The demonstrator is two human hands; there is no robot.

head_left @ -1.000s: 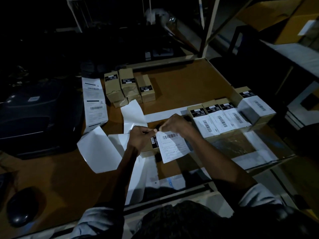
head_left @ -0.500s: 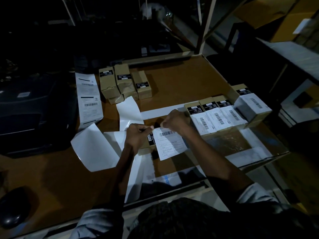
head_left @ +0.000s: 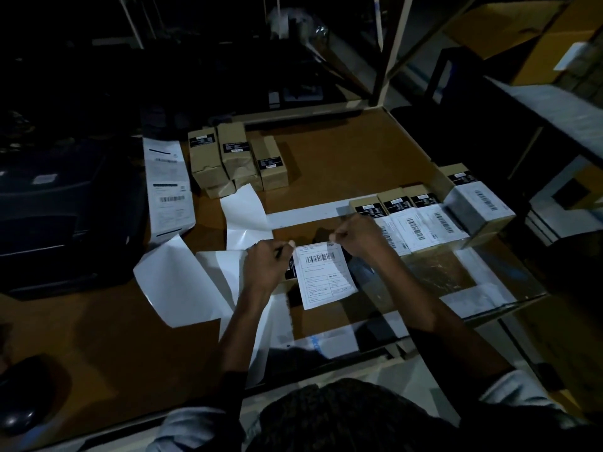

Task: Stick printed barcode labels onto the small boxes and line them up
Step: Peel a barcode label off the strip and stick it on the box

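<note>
- Dim light hangs over a brown table (head_left: 342, 151), with dark shelving and metal uprights rising behind its far edge.
- Centre of the table: the left hand (head_left: 266, 264) pinches the top left corner of a printed barcode label (head_left: 323, 275), fingers curled tight on it.
- Over on the other side, the right hand (head_left: 357, 236) is curled on the label's top right corner, so the sheet is stretched flat between the two hands.
- Under that label sits a small box (head_left: 290, 270); only its dark end shows at the label's left edge, and whether the label already touches it I cannot tell.
- To the right, just beyond the right hand, a row of labelled boxes (head_left: 414, 220) stands side by side, white barcode labels facing up.
- At the end of that row, one more labelled box (head_left: 478, 200) lies at an angle, raised a little above its neighbours.
- Far left of centre, a cluster of unlabelled boxes (head_left: 235, 158) in brown card waits, each with a small black sticker on top.
- Beside that cluster, a strip of printed labels (head_left: 168, 187) trails across the table from the dark printer (head_left: 62, 216) on the left.
- White backing sheets (head_left: 182, 282) lie curled and overlapping near the left forearm.
- Bottom left corner, a dark computer mouse (head_left: 23, 396) rests on the table.
</note>
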